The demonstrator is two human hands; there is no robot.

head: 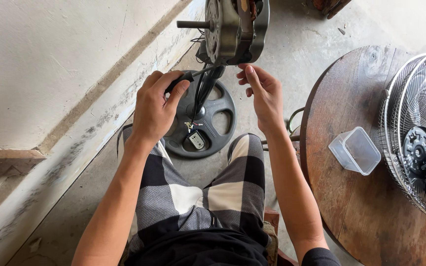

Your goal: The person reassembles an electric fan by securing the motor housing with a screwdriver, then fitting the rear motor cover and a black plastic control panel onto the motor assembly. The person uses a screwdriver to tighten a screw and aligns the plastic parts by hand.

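A bare metal fan motor point(232, 29) with its shaft pointing left stands on a stand above a round grey base point(218, 116). My left hand point(156, 108) grips a black-handled screwdriver point(186, 79) whose shaft points at the underside of the motor. My right hand point(265, 96) is just below the motor's right side, fingers apart, fingertips touching or nearly touching the housing. Black wires point(202, 93) hang from the motor down to loose coloured wire ends and a small switch box point(196, 139) on the base.
A round wooden table point(351, 197) stands to my right with a clear plastic container point(356, 150) and a wire fan guard point(420, 133) on it. A pale wall point(50, 64) runs along the left. My checked shorts point(198, 197) fill the lower middle.
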